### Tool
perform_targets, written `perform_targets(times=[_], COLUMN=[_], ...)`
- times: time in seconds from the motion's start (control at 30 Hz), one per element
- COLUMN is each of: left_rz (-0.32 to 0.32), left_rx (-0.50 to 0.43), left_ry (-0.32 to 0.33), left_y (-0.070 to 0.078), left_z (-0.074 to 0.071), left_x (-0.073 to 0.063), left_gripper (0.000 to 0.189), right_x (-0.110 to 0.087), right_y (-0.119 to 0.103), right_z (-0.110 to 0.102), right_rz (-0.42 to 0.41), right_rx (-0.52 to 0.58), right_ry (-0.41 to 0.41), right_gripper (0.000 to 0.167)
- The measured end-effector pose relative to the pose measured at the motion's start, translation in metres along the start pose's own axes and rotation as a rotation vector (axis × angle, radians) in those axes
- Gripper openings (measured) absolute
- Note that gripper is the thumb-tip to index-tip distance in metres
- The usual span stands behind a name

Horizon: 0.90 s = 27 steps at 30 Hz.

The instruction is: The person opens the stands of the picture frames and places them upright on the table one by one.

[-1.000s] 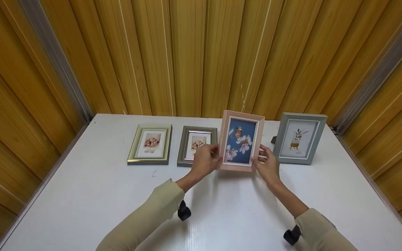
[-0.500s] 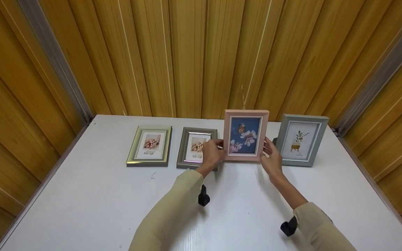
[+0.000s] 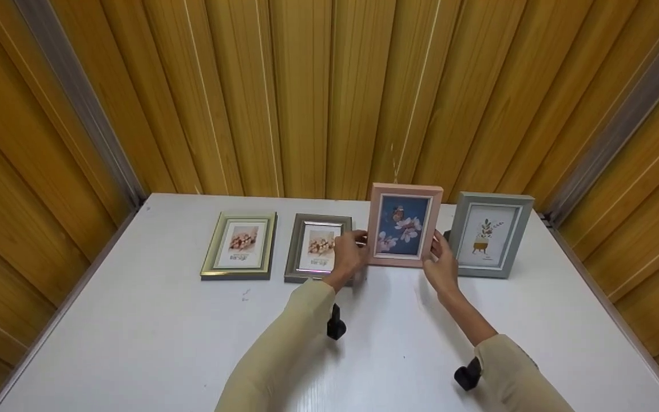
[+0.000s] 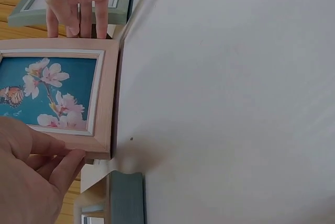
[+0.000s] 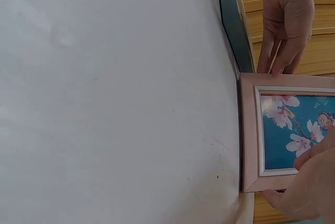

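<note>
A pink picture frame (image 3: 403,224) with a butterfly-and-blossom picture stands upright on the white table (image 3: 386,343). My left hand (image 3: 349,256) holds its left edge low down; the left wrist view shows that thumb and the fingers (image 4: 67,169) pinching the frame's border. At the opposite edge, my right hand (image 3: 443,268) holds the lower side, with some fingertips hidden behind it. In the right wrist view the pink frame's bottom edge (image 5: 248,140) meets the tabletop. A grey-brown picture frame (image 3: 292,257) is just beyond my left hand, partly covered by it.
Right of the pink frame stands a grey-green picture frame (image 3: 515,246) with a potted-plant picture. Farther left is a gold-green picture frame (image 3: 210,252). Wood-look panels (image 3: 301,103) rise behind the table, with side walls left and right. Black devices (image 3: 336,325) hang at both sleeves.
The pink frame has gone from tilted to straight and a little to the right, its base now down on the table. Both hands moved with it and still hold its sides.
</note>
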<state>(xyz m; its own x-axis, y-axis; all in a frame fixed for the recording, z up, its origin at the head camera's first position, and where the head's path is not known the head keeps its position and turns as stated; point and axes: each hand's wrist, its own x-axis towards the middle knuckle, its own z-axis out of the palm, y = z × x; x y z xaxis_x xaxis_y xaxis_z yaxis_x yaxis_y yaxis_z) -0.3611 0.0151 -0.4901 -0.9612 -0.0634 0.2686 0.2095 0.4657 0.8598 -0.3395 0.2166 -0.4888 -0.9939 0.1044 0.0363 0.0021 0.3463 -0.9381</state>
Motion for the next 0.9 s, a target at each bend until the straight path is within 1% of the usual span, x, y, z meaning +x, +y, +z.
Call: perform_targets(times=[0.13,0.23,0.37,0.47,0.53,0.63,0.8,0.9], left_rz=[-0.041,-0.062,-0.070,-0.060,-0.047,-0.007,0.050,0.078], left_rx=[-0.025,-0.036,-0.027,-0.020,-0.008,0.013,0.031,0.034], left_ry=[-0.031,-0.073,-0.115,-0.118,-0.114,-0.105,-0.083,-0.068], left_y=[0.001,0.004,0.008,0.011,0.011,0.009,0.001,-0.006], left_z=[-0.001,-0.003,-0.006,-0.011,-0.017,-0.030,-0.056,-0.071], left_x=[-0.002,-0.004,-0.008,-0.012,-0.014,-0.017,-0.026,-0.034], left_gripper=[0.032,0.033,0.038,0.042,0.044,0.044,0.042,0.041], right_x=[-0.003,-0.005,-0.008,-0.012,-0.016,-0.021,-0.028,-0.034], right_y=[0.001,0.000,-0.004,-0.007,-0.010,-0.011,-0.006,-0.002], right_z=[0.000,-0.001,-0.002,-0.003,-0.004,-0.004,-0.005,-0.004], right_rz=[-0.005,0.000,0.016,0.039,0.063,0.086,0.065,0.047], right_rx=[-0.014,-0.027,-0.048,-0.082,-0.109,-0.150,-0.228,-0.223], right_ry=[-0.008,-0.025,-0.063,-0.064,-0.049,-0.023,0.002,-0.013], right_gripper=[0.068,0.071,0.073,0.070,0.068,0.064,0.059,0.054])
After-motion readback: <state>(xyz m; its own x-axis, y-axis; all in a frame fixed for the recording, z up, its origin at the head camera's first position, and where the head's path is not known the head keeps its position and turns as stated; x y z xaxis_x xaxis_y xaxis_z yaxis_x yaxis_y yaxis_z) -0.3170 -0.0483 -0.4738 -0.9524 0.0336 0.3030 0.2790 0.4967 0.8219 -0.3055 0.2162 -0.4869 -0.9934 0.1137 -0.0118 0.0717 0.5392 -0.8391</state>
